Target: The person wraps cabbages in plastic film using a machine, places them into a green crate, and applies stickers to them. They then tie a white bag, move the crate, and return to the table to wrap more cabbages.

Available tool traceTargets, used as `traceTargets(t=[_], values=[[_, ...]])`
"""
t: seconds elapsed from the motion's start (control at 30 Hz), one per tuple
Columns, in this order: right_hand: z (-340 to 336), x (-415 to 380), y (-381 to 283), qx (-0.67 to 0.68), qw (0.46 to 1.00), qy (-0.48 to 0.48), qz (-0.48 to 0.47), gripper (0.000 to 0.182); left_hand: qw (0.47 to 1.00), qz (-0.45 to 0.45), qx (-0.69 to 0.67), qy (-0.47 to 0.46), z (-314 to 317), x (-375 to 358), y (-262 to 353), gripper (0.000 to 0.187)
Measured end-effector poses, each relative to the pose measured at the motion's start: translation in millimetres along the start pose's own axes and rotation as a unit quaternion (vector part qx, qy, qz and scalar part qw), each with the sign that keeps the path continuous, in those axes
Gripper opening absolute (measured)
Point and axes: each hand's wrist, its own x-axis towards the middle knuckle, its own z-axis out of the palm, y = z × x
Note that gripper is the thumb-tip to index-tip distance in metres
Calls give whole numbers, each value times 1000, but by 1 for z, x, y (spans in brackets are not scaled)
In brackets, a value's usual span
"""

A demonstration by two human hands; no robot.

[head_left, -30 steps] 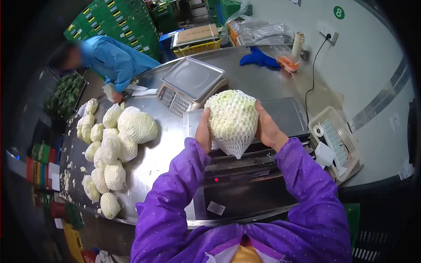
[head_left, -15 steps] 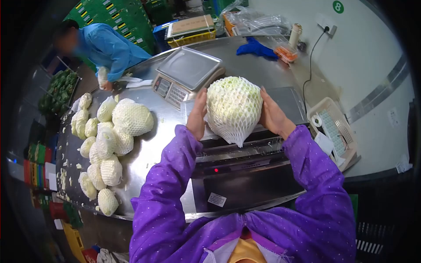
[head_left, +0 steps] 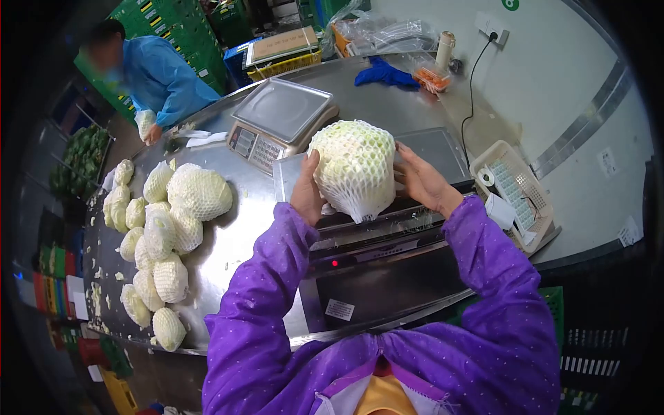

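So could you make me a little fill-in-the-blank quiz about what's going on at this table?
1. Both hands, left hand and right hand, hold a cabbage wrapped in white foam ____.
2. The person holding it wears ____ sleeves.
3. Behind the cabbage, on the steel table, stands a weighing ____.
4. The co-worker at the table's far end wears a ____ coat.

Missing words: netting; purple; scale; blue

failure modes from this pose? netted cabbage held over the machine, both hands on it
1. The left hand and right hand press the netted cabbage only from its sides, nothing under it; it could slip down onto the machine.
2. The net's loose tail hangs just above the machine's slot and could snag there.
3. The scale sits close behind; a push forward could knock it.
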Motion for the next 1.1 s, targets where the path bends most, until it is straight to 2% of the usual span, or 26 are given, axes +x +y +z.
traceTargets(t=[0.2,0.3,0.4,0.5,0.63,0.73,0.77,0.8,0.83,0.87,0.9,0.93,0.97,1.0,1.03,1.07,1.1], values=[[-6,2,-4,-11,1000,-18,14,59,999,-17,35,2,-8,9,0,84],[-2,5,-6,-9,999,16,26,59,1000,-9,-1,-10,-18,16,-5,86],[-16,0,-8,-79,993,84,39,60,999,-31,12,-3,-16,6,7,88],[-21,-9,-17,-101,988,108,34,61,998,-13,29,55,-8,-2,17,88],[-28,-26,-30,-212,971,109,22,56,994,0,51,94,-17,-5,24,84],[-46,-44,-30,-431,896,55,-88,49,992,22,89,86,-35,-7,30,78],[-45,-55,-32,-532,834,51,-135,39,990,28,110,80,-39,-10,35,75],[-51,-62,-33,-635,755,0,-163,40,988,35,130,77,-44,-13,39,72],[-61,-69,-35,-724,662,-54,-189,42,978,59,173,100,-47,-18,43,59],[-68,-72,-37,-797,554,-109,-214,44,950,129,271,88,-61,-23,44,41],[-69,-76,-38,-820,513,-138,-215,47,831,264,488,40,-75,-36,46,36],[-67,-81,-38,-839,470,-166,-218,51,643,371,670,-12,-83,-52,47,34],[-66,-85,-35,-855,428,-192,-222,54,559,372,735,-93,-83,-65,48,39],[-65,-84,-33,-859,416,-206,-217,57,467,395,777,-148,-88,-73,40,42],[-63,-79,-32,-862,401,-219,-217,60,438,361,796,-208,-88,-79,36,44],[-59,-70,-31,-866,382,-234,-222,63,433,320,805,-249,-85,-82,35,45],[-56,-61,-28,-866,368,-249,-230,69,393,298,827,-268,-81,-84,33,45]])
